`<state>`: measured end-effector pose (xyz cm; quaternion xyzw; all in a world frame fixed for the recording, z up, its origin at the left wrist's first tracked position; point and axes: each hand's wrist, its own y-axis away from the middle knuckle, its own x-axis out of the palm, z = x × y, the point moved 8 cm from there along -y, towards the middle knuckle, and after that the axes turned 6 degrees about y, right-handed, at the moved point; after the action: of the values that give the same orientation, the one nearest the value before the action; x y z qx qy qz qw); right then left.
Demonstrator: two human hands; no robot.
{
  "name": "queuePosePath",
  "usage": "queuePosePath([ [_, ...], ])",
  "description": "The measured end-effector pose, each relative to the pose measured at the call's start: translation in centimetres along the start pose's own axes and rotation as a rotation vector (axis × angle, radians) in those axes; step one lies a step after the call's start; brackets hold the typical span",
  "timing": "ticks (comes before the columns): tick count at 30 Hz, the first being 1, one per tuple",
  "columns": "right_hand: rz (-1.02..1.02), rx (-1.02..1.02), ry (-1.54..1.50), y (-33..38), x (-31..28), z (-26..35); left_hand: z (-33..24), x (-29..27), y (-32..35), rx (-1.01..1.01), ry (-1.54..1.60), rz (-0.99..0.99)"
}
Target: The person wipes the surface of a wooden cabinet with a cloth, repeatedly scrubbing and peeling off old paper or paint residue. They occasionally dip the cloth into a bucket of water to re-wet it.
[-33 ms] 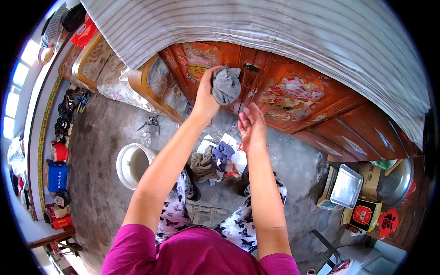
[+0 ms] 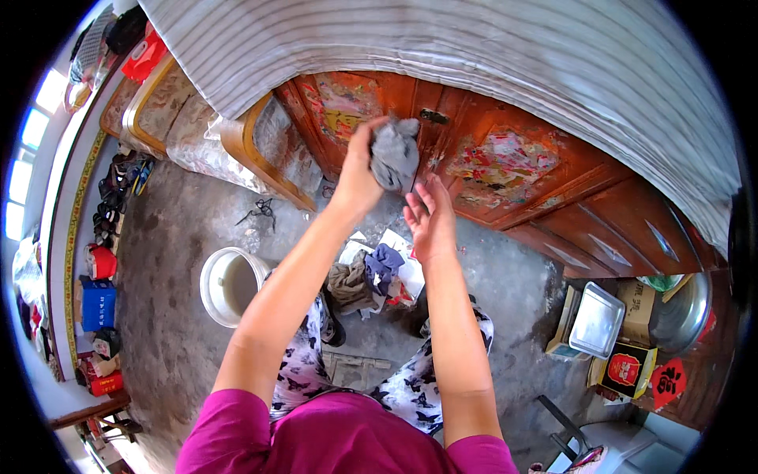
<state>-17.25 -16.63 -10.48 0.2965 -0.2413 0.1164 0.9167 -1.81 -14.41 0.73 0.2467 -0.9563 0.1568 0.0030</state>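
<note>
My left hand [image 2: 360, 175] grips a bunched grey cloth [image 2: 394, 155] in front of the red-brown wooden cabinet [image 2: 429, 141]. The cloth is raised above the floor, close to the doors; whether it touches them I cannot tell. Just right of and below it is my right hand [image 2: 432, 223], with palm turned up, fingers apart and nothing in them. Torn, colourful paper [image 2: 505, 162] clings to the right-hand door panel. A dark metal latch [image 2: 433, 116] sits between the doors. Below my hands, a blue-purple cloth [image 2: 384, 265] and a brown-grey cloth [image 2: 350, 284] lie on papers.
A white bucket [image 2: 207, 286] stands on the concrete floor left of my legs. A wooden-framed sofa [image 2: 245, 134] borders the cabinet's left side. At right are a metal tray [image 2: 597, 320], boxes [image 2: 629, 370] and a round metal basin [image 2: 685, 316]. A striped cloth [image 2: 474, 47] covers the cabinet's top.
The grey cloth has shifted slightly and its bundle looks looser and longer. My right hand has come a little to the left, nearer the cloth's lower end.
</note>
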Motion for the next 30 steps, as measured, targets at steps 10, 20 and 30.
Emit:
queuePosePath([
  [10,-0.264,-0.607,0.013,1.3,-1.3,4.6,6.1,2.1,4.9,-0.468,0.157,0.213],
  [20,-0.595,-1.15,0.797,-0.5,1.7,8.3,9.3,2.4,4.8,-0.847,0.747,-0.194],
  [30,-0.468,-0.527,0.571,-7.2,-7.3,2.5,13.4,4.4,5.8,-0.986,0.613,-0.251],
])
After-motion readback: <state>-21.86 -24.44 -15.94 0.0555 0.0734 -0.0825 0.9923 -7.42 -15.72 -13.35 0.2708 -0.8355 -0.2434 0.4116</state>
